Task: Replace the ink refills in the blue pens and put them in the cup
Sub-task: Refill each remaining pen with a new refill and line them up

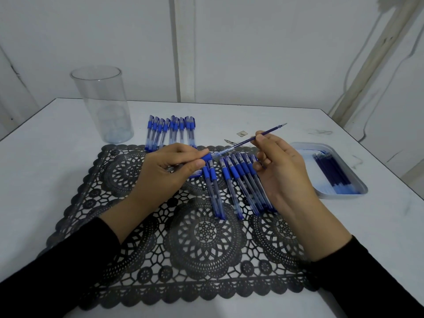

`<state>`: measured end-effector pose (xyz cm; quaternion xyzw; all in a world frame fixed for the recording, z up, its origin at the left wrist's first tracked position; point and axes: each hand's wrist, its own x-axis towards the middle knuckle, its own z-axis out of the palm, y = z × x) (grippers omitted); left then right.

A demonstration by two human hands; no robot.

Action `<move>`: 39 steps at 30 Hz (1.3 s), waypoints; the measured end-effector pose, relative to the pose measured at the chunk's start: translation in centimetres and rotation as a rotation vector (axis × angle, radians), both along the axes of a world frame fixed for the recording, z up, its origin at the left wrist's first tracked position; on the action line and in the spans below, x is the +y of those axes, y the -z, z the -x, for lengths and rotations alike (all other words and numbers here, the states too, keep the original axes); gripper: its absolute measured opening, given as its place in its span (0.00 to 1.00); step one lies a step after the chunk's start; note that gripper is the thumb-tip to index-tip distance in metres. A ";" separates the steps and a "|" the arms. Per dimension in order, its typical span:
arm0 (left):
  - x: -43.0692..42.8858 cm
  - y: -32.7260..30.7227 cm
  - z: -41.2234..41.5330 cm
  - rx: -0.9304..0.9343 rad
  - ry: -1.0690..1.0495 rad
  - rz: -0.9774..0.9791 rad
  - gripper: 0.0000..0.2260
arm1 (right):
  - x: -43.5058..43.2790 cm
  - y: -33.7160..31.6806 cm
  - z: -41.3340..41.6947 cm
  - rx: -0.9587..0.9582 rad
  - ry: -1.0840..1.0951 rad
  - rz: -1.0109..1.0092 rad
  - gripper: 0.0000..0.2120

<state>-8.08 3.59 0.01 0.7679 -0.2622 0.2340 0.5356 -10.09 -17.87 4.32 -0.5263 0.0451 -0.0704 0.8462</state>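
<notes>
The grip of the left hand clamps a pen, barrel mostly hidden under fingers; the right hand pinches its refill; both sleeves cut off.

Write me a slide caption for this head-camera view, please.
Left hand grips a blue pen while the right hand pinches the refill protruding from it, above a black lace mat.
</notes>
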 end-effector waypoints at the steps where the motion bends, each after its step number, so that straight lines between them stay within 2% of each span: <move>1: 0.0 0.0 0.0 0.001 -0.004 -0.002 0.12 | 0.0 0.0 0.0 -0.009 0.004 0.006 0.02; 9: 0.3 0.1 -0.1 -0.006 -0.052 -0.006 0.12 | 0.4 -0.5 0.5 -0.189 0.045 0.196 0.03; 14: 0.1 0.0 0.0 -0.021 -0.065 -0.007 0.13 | 1.6 0.2 0.9 -0.253 -0.036 0.382 0.04; 18: 0.2 0.0 -0.1 -0.014 -0.071 0.004 0.12 | 2.0 0.3 1.3 -0.247 -0.088 0.420 0.06; 22: 0.3 -0.1 0.0 -0.005 -0.071 0.006 0.12 | 1.8 0.5 1.4 -0.304 -0.060 0.474 0.03; 29: 0.7 -0.1 0.0 0.021 -0.075 -0.017 0.12 | 1.2 1.0 0.6 -0.312 -0.063 0.547 0.05; 35: 1.2 0.0 -0.2 0.022 -0.084 -0.032 0.11 | 2.2 1.1 -0.4 -0.295 -0.103 0.477 0.06; 39: 1.6 0.0 -0.1 0.014 -0.083 -0.031 0.11 | 3.3 1.0 -0.9 -0.304 -0.166 0.554 0.05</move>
